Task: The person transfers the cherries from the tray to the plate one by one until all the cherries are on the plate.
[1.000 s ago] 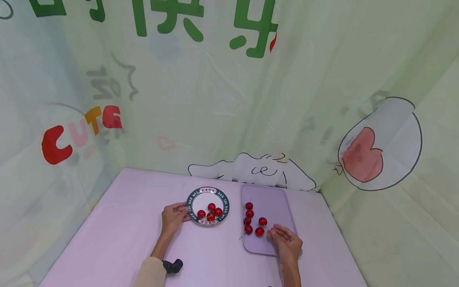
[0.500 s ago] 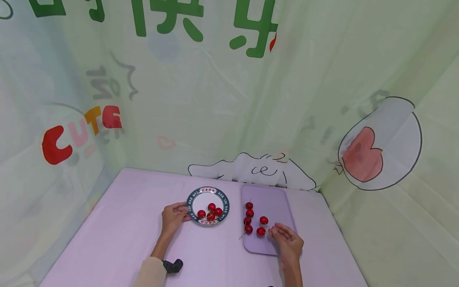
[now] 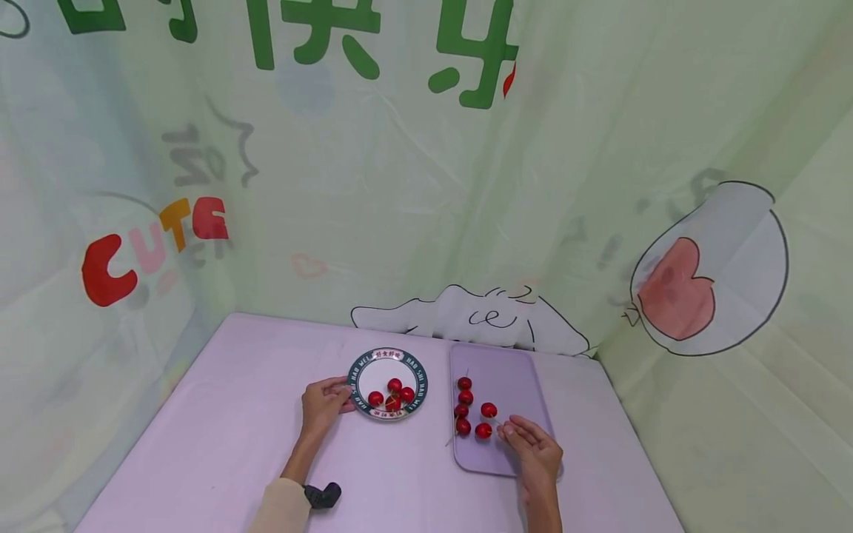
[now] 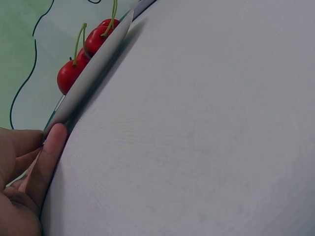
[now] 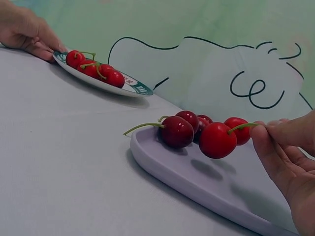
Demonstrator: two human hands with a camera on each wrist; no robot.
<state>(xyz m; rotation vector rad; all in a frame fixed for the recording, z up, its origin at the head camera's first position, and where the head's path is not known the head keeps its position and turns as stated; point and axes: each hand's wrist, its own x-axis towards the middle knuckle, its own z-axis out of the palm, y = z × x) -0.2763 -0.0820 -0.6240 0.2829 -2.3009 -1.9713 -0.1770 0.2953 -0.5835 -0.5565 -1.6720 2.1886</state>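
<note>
My left hand [image 3: 323,406] pinches the left rim of a round plate [image 3: 353,370] with a dark green, lettered border. Several red cherries [image 3: 393,403] with green stems lie on the plate. My right hand [image 3: 534,448] pinches green stems between thumb and fingertips. From them hang two bright red cherries [image 5: 218,140], just over the lilac tray [image 3: 506,370], their shadows showing below in the right wrist view. Several darker cherries [image 3: 463,427] sit in a line along the tray's left edge. In the left wrist view, thumb and fingers [image 4: 51,142] meet at the plate's edge.
A pale lilac cloth [image 3: 400,474] covers the table, with plate and tray side by side near its back. Behind hangs a printed curtain [image 3: 373,185] that also closes off both sides. A black strap device [image 3: 323,495] sits at my left wrist.
The two hanging cherries and my right hand shift a little right, then back left. My left hand stays at the plate's rim, and the view drifts slightly.
</note>
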